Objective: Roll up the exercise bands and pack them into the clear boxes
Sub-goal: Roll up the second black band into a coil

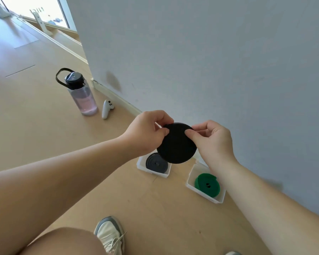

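Both hands, left hand (145, 134) and right hand (213, 139), pinched the tightly rolled black rubber band (177, 144) above (slightly beyond) the clear plastic boxes (191, 184) on the floor.

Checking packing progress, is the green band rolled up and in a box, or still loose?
Rolled and in. The green band sits as a tight coil inside the clear box near the wall, untouched by either hand.

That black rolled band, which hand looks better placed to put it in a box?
Probably the left hand. Both hands pinch the black roll, but no empty box shows; the grey roll's box sits under the left, while the right hand hangs above the green roll's box.
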